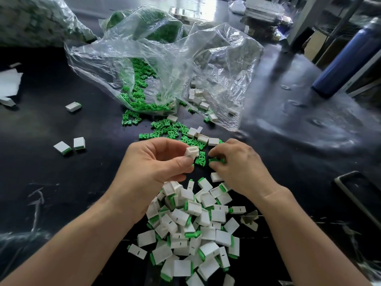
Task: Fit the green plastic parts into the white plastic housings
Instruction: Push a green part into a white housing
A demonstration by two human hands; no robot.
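My left hand (pixel 156 162) pinches an empty white housing (pixel 192 152) between thumb and forefinger, its open end facing up. My right hand (pixel 239 164) is beside it, fingers curled round a green part (pixel 216 160) on the black table. Loose green parts (pixel 165 129) lie scattered just beyond both hands. Loose white housings (pixel 203 138) sit among them. A pile of white housings with green parts fitted (pixel 193 228) lies between my forearms.
A clear plastic bag (pixel 160 65) spills green parts and white housings at the table's middle back. Three fitted housings (pixel 70 145) lie apart at the left. A blue bottle (pixel 348 58) stands at the right. A metal frame (pixel 354 193) sits at the right edge.
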